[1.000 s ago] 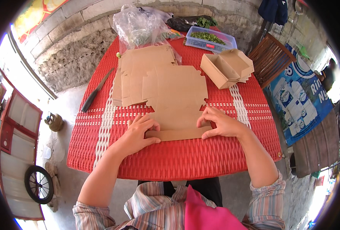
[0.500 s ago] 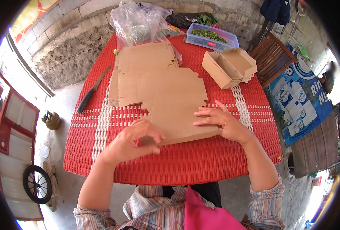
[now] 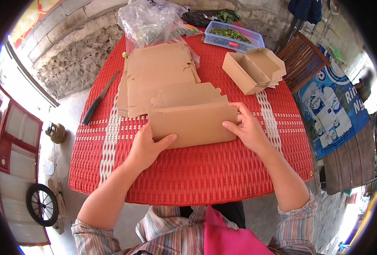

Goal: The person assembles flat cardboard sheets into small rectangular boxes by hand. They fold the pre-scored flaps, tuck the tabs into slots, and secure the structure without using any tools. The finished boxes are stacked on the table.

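A brown cardboard box blank [image 3: 192, 125] is near the table's front middle, its near panel folded upright and its far flaps leaning back. My left hand [image 3: 148, 144] grips the panel's left end, thumb across the front and fingers hidden behind. At the right end, my right hand [image 3: 246, 127] pinches the panel with the thumb in front and fingers around the edge. Behind it lies a stack of flat cardboard blanks [image 3: 152, 70]. Folded open cardboard boxes [image 3: 246, 78], nested together, stand at the back right.
On the red woven table [image 3: 188, 182], a knife with a black handle [image 3: 96, 104] lies at the left. A clear plastic bag [image 3: 146, 25] and a plastic tub of chopped greens [image 3: 233, 36] are at the far end. A wooden chair [image 3: 301, 61] stands beyond the right edge.
The box blank lay flat; its near panel now stands up. My left hand has closed on the left end, and my right hand has gone from resting on top to pinching the right end.
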The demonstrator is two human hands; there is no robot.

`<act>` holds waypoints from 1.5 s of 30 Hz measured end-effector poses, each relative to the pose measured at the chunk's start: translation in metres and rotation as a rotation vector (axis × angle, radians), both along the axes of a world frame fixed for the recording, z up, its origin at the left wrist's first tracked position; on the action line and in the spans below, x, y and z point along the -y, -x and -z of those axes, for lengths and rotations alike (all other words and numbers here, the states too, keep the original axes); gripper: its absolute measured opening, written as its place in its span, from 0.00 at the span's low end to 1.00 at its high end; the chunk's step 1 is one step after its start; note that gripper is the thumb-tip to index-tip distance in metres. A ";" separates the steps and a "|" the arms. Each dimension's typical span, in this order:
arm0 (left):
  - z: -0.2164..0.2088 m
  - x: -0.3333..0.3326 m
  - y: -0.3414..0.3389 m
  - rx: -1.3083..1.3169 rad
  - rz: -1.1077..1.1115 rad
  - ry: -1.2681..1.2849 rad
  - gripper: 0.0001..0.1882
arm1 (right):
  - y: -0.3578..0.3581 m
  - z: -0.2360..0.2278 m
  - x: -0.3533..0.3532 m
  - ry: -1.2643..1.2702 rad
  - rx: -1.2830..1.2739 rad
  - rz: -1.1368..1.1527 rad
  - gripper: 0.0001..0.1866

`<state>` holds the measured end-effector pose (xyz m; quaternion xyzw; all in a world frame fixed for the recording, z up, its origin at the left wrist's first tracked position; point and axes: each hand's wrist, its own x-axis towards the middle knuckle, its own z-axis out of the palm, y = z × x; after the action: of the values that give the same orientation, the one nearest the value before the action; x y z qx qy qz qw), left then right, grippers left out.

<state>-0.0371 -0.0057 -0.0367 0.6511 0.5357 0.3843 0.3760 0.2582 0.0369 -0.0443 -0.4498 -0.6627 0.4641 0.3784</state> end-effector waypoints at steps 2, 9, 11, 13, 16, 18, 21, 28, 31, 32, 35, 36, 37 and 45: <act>0.012 -0.003 -0.003 0.106 -0.052 -0.057 0.32 | 0.006 0.004 -0.001 0.011 -0.038 0.054 0.31; 0.014 0.001 -0.016 -0.265 -0.172 -0.285 0.42 | 0.021 -0.001 0.010 -0.419 0.516 0.257 0.36; 0.012 0.001 -0.014 -0.310 -0.129 -0.216 0.41 | 0.021 -0.002 0.012 -0.744 0.707 0.247 0.36; 0.003 0.003 -0.016 -0.203 -0.115 -0.068 0.40 | 0.017 0.005 0.011 -0.802 0.744 0.023 0.34; 0.003 0.002 -0.010 -0.064 -0.117 0.028 0.37 | 0.024 -0.004 0.019 -0.851 0.753 -0.115 0.35; 0.005 0.001 -0.006 0.178 -0.047 0.078 0.34 | 0.028 -0.007 0.022 -0.863 0.763 -0.118 0.37; 0.003 -0.001 -0.002 0.343 0.043 0.136 0.32 | 0.029 -0.007 0.019 -0.877 0.796 -0.085 0.42; -0.014 0.005 -0.006 0.616 0.074 0.133 0.32 | 0.026 -0.015 0.017 -0.891 0.851 -0.111 0.46; -0.016 0.012 -0.006 0.434 0.274 -0.220 0.35 | 0.025 -0.026 0.021 -0.903 0.842 -0.086 0.46; -0.017 0.013 -0.008 0.180 0.214 -0.378 0.34 | 0.024 -0.031 0.022 -0.900 0.837 -0.073 0.46; -0.023 0.009 -0.012 -0.372 0.057 -0.711 0.32 | 0.020 -0.057 0.020 -0.787 0.856 -0.140 0.42; -0.029 0.005 -0.012 -0.408 0.037 -0.734 0.30 | 0.019 -0.073 0.020 -0.688 0.885 -0.176 0.40; -0.038 0.000 -0.012 -0.444 0.019 -0.756 0.28 | 0.019 -0.091 0.020 -0.588 0.910 -0.210 0.39; -0.139 0.024 -0.028 -0.211 0.000 -0.486 0.17 | -0.002 -0.152 0.026 -0.236 0.337 -0.560 0.29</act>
<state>-0.0089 -0.0297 0.1019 0.7587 0.4640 0.4318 0.1506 0.2601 0.0112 0.1080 -0.2740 -0.8627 0.3892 0.1710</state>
